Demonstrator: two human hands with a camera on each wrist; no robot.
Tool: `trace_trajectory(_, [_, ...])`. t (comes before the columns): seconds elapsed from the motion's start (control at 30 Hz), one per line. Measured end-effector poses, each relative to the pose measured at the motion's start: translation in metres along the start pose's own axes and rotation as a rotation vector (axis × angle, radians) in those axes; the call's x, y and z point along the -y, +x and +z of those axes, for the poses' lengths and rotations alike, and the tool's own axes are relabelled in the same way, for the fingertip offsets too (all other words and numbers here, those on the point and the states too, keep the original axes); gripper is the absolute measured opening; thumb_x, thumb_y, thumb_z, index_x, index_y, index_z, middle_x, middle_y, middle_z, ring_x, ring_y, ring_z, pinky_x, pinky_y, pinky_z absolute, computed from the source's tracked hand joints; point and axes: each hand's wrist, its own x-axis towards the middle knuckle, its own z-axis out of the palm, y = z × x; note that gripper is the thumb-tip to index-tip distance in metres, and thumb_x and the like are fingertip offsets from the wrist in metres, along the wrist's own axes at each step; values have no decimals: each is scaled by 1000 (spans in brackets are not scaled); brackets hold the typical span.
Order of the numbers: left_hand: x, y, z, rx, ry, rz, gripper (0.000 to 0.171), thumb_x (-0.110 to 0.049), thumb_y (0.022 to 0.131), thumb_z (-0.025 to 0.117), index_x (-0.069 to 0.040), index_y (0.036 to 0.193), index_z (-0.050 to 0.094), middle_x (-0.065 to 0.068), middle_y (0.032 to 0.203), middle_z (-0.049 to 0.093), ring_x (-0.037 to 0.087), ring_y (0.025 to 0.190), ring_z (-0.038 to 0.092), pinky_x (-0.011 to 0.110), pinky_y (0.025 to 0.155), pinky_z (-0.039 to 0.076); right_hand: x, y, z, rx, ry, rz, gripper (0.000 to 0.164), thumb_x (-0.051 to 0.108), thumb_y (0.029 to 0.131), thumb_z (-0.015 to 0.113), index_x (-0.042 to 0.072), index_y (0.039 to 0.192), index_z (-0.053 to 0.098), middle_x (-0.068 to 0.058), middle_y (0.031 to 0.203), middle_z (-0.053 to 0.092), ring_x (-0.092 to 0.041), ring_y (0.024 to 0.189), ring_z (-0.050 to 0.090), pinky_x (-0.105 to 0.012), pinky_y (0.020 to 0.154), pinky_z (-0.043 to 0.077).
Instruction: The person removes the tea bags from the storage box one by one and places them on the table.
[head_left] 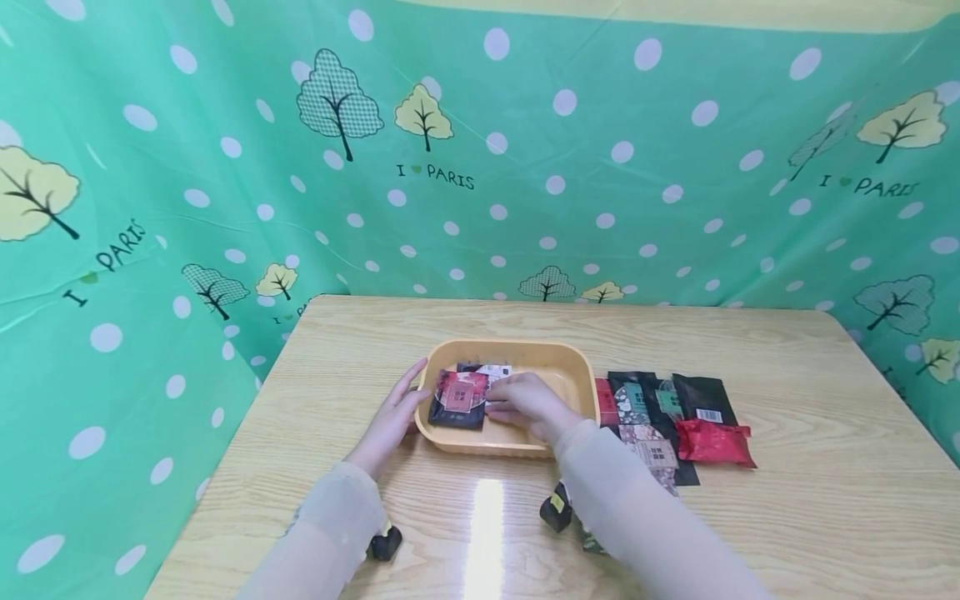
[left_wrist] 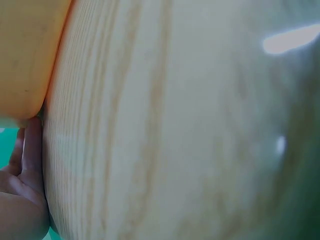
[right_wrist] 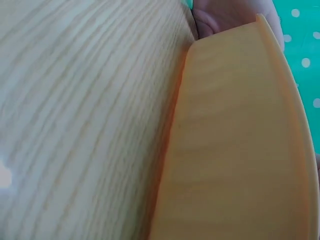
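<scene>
A yellow-orange plastic tray [head_left: 570, 375] stands on the wooden table. Inside its left half lies a black and red packet [head_left: 460, 398], overlapping a black and white packet [head_left: 497, 372] behind it. My left hand [head_left: 390, 425] rests at the tray's left end, fingers extended along the outer wall; the left wrist view shows this hand [left_wrist: 25, 185] beside the tray's corner. My right hand [head_left: 532, 404] reaches over the near rim into the tray, fingertips right at the red packet's right edge. I cannot tell whether they pinch it. The tray wall hides those fingers in the right wrist view.
Right of the tray lie several black and patterned packets [head_left: 648, 450] and a shiny red packet [head_left: 716, 442]. Part of a dark green packet [head_left: 591, 540] shows beneath the right forearm. A green dotted curtain [head_left: 480, 208] hangs behind and left of the table [head_left: 810, 392].
</scene>
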Motion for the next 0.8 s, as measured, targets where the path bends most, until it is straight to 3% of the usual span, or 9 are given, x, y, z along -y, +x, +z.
trace_trajectory(0.3, [0,0,0,-6,1,-11,58,-27,102,46,-34,157,26,21,159,31,39,140,43,46,111,43,-6,4,5,-11,48,-58,41,-11,88,60,-19,127,50,-26,111,65,-15,78,67,-33,90,60])
trace_trajectory(0.8, [1,0,0,-1,-4,-7,58,-27,102,46,-34,156,26,20,161,28,40,142,38,48,114,40,-8,1,13,-23,-77,-62,33,-4,90,63,-12,122,57,-28,109,68,-14,66,66,-26,68,63])
